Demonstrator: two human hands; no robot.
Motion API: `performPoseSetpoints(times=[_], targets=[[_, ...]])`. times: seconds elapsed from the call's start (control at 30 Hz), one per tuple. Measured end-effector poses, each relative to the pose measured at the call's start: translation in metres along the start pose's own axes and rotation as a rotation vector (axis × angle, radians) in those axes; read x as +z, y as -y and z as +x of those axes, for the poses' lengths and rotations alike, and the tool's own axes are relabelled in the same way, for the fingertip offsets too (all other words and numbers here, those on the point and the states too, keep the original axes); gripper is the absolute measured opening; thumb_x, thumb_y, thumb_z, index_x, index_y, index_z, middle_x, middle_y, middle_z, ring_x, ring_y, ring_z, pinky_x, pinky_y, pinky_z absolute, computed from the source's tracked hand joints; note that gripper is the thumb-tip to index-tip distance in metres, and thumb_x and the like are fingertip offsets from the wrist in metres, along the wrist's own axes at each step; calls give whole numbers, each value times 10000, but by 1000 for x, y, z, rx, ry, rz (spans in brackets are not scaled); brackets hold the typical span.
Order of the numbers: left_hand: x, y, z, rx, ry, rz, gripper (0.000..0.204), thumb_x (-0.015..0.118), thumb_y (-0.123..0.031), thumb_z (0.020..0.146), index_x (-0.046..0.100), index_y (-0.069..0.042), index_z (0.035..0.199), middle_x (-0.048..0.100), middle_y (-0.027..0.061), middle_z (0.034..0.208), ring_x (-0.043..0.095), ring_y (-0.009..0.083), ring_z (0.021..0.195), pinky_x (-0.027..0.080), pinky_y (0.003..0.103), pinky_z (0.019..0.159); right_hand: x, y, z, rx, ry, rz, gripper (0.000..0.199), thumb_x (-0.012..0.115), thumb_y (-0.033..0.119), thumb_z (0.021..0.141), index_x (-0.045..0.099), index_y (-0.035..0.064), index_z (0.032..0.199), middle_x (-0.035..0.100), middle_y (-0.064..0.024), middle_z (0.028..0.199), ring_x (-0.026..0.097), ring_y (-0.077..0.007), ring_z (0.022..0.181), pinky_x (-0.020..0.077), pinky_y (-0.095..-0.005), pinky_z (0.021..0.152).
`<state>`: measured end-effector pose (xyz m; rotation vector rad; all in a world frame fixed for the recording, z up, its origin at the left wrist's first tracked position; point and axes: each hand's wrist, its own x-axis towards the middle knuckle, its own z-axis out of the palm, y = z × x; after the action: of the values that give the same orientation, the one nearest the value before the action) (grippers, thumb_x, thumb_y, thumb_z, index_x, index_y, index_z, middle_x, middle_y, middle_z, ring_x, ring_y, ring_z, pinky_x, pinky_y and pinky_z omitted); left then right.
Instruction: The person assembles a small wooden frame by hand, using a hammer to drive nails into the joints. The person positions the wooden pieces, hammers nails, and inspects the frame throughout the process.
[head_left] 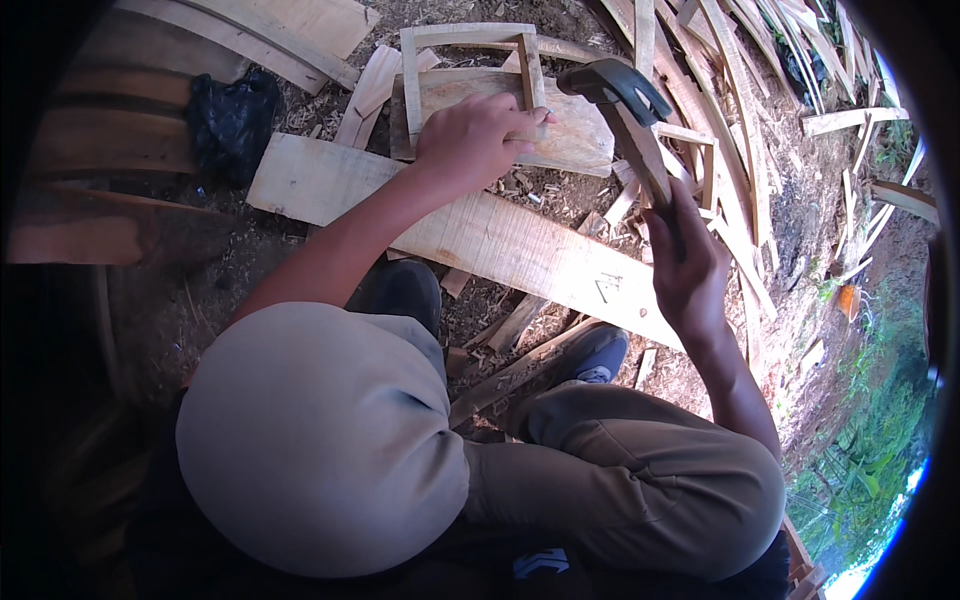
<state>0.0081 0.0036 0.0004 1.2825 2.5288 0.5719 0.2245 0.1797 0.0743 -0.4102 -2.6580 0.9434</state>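
Observation:
My right hand [690, 260] is wrapped round the wooden handle of a claw hammer [640, 150]. The hammer is raised, its dark metal head [612, 84] up and to the right of my other hand. Bent over the near right corner of a small rectangular wooden frame [533, 65], my left hand [475, 135] has its fingers closed there. A tiny bright spot shows at its fingertips, too small to name. Most of the frame's near side is hidden by that hand. Beneath the frame lies a flat wooden board [580, 135].
A long pale plank [510, 240] lies across the ground before my shoes [598, 355]. Thin wood strips [735, 110] are heaped at the right. A black plastic bag [232, 125] sits at the left near more boards [110, 140]. Wood shavings litter the dirt.

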Motion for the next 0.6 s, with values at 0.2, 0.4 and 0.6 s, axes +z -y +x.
performPoseSetpoints(times=[0.2, 0.4, 0.6], targets=[[5, 0, -1, 16, -55, 24, 279, 697, -341, 947, 728, -339, 1225, 620, 2, 972, 653, 210, 1003, 556, 422, 835, -2, 0, 4, -26, 63, -30, 404, 684, 78, 972, 590, 4, 1358, 732, -242, 1035, 758, -348, 885, 580, -412, 722], [-1, -1, 0, -2, -6, 4, 306, 699, -349, 944, 718, -332, 1248, 621, 4, 990, 643, 212, 1038, 554, 432, 852, 2, -1, 4, 20, 104, -18, 401, 695, 116, 972, 595, -2, 1341, 729, -263, 1021, 752, -389, 881, 577, -431, 730], [-1, 1, -1, 22, -13, 22, 320, 698, -359, 944, 711, -333, 1263, 622, 3, 985, 653, 219, 994, 557, 432, 839, -4, 7, 4, 44, -2, 31, 427, 696, 106, 969, 582, -11, 1364, 730, -268, 1046, 751, -384, 927, 580, -430, 747]])
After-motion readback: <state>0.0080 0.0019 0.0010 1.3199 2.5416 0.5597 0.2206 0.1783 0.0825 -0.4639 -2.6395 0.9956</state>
